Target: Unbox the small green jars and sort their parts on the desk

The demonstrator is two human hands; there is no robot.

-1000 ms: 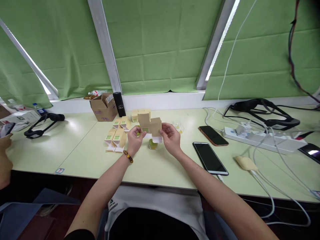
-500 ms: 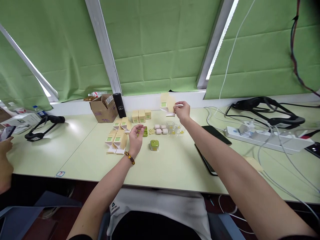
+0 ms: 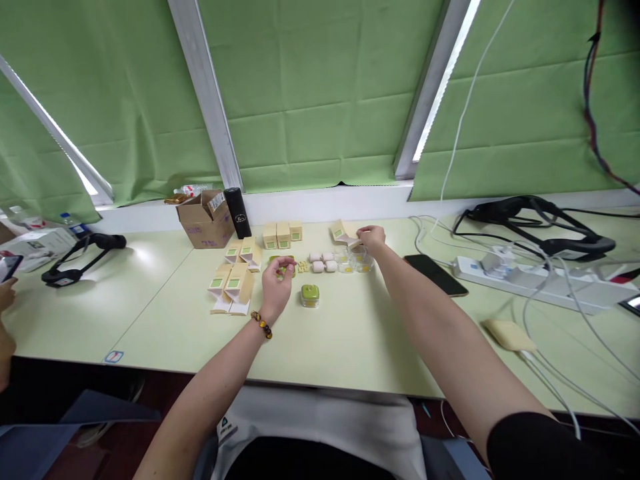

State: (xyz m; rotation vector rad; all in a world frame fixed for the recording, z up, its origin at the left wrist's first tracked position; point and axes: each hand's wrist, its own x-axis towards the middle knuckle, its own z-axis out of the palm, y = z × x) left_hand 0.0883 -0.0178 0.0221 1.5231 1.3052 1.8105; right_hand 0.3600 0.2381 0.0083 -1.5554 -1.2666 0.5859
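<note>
My right hand (image 3: 371, 238) reaches to the far side of the table and grips a flattened tan carton (image 3: 342, 231) with a green label, set down on the tabletop. My left hand (image 3: 277, 281), with a bead bracelet on the wrist, hovers with its fingers pinched together over a small green tray (image 3: 286, 261); what the fingers hold is hidden. A small green-capped jar (image 3: 310, 295) stands just right of that hand. Pink pieces (image 3: 320, 261) and clear little containers (image 3: 351, 261) lie between my hands.
Open tan cartons (image 3: 231, 281) lie left of my left hand, with closed ones (image 3: 283, 233) behind. A cardboard box (image 3: 204, 217) and black cylinder (image 3: 239, 212) stand at the back. A phone (image 3: 436, 273), power strip (image 3: 525, 279), cables and headsets (image 3: 533, 220) fill the right. Another person's hand (image 3: 5, 297) is far left.
My right hand carried the tan carton away from in front of me up to the far side and lowered it to the table. My left hand let go and moved over the green tray.
</note>
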